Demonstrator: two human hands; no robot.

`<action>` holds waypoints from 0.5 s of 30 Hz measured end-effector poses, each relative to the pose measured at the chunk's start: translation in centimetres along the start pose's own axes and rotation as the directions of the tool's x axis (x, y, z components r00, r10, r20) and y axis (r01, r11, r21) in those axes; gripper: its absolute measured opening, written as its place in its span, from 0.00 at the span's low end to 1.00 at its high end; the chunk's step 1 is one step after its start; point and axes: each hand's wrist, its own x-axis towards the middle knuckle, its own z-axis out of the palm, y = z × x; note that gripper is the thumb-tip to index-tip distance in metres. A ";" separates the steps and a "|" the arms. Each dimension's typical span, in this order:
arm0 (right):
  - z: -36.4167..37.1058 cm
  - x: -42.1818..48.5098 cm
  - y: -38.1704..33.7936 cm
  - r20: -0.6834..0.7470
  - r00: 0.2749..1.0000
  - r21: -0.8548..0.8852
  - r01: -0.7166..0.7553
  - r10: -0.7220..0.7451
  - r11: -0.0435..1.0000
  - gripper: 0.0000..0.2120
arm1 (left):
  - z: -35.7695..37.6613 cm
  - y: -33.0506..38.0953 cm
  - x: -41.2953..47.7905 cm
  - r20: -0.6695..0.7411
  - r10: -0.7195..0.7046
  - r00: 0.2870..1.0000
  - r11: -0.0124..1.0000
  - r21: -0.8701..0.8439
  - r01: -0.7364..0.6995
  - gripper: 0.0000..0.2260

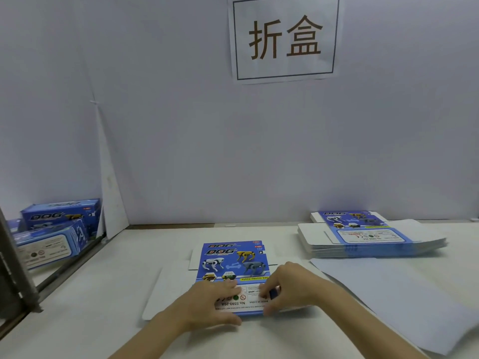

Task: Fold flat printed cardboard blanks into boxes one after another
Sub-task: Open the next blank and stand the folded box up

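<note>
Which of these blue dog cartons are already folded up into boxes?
The boxes at the far left: they stand up with raised sides and closed ends. The single blank in the middle and the stack at the right all lie flat.

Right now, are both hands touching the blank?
Touching. Head view: left hand and right hand both rest fingertips on the near panel of the blank.

Blank (pixel 230 265) mid-table, under both hands; stack of blanks (pixel 368 237) behind-right, folded boxes (pixel 57 229) far left
</note>
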 end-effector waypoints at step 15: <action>-0.1 -1.5 -1.0 0.016 0.999 -0.044 0.050 -0.049 0.998 0.18 | -1.4 2.5 -0.3 0.072 0.065 0.995 0.962 0.261 -0.082 0.22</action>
